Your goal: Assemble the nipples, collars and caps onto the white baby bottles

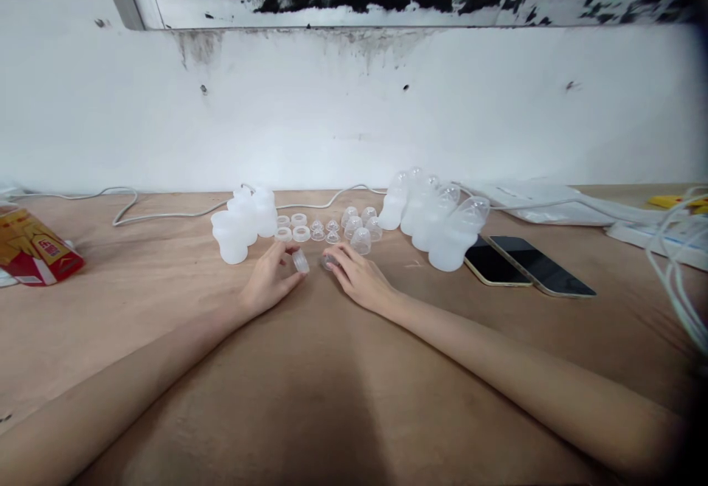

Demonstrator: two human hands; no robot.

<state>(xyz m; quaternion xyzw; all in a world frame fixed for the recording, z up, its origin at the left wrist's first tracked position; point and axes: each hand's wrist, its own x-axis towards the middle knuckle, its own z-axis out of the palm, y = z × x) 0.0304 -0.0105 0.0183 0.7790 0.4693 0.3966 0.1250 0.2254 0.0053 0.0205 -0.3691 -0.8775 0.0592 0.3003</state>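
My left hand (269, 277) rests on the wooden table (332, 397) and pinches a small white plastic ring (300, 260) between thumb and fingers. My right hand (358, 276) lies beside it, its fingertips closed over a small clear piece (327, 259) that I cannot make out well. Just beyond the hands lie several white rings (293, 227), small clear nipples (325, 231) and clear domed caps (361, 229). A cluster of empty white bottles (243, 222) stands to the left. Capped bottles (436, 219) stand to the right.
Two phones (525, 265) lie face up at the right. A red and yellow packet (33, 250) sits at the left edge. White cables (675, 250) and a plastic bag (553, 202) lie at the back right. A white wall (332, 117) closes the table's far edge.
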